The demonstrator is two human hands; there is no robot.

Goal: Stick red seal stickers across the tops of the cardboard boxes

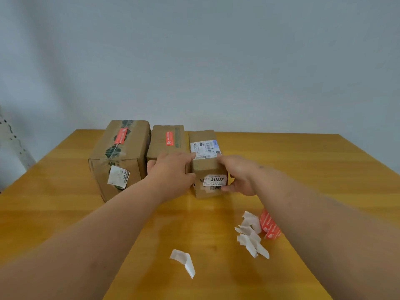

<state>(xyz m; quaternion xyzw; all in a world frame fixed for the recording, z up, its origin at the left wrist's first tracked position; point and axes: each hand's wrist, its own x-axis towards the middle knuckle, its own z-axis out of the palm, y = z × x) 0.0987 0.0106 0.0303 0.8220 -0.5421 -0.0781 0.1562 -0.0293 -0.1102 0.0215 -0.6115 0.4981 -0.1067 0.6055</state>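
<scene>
At the far left of the wooden table (65, 213) we see the big box (118, 159). It has dark tape on it, a red sticker (120, 135) across its top, and a white label on its near side. Just to its right stands the middle box (167, 141), which also has a red sticker (169, 138) on top.

Next we see our left hand (171, 172). It holds the left side of the small box (206, 167), with the fingers curled over the top edge. The small box stands just right of the middle box. It has a white shipping label (205, 149) on top and a white label that reads 3007 on its near side. We see no red sticker on it.

Our right hand (237, 175) grips the right side of the same box, with the thumb on the near face.

Near us, a white backing paper (184, 259) lies alone. More backing papers (251, 234) lie to the right. Just beside them is a stack of red stickers (269, 226), partly hidden by our right arm.
</scene>
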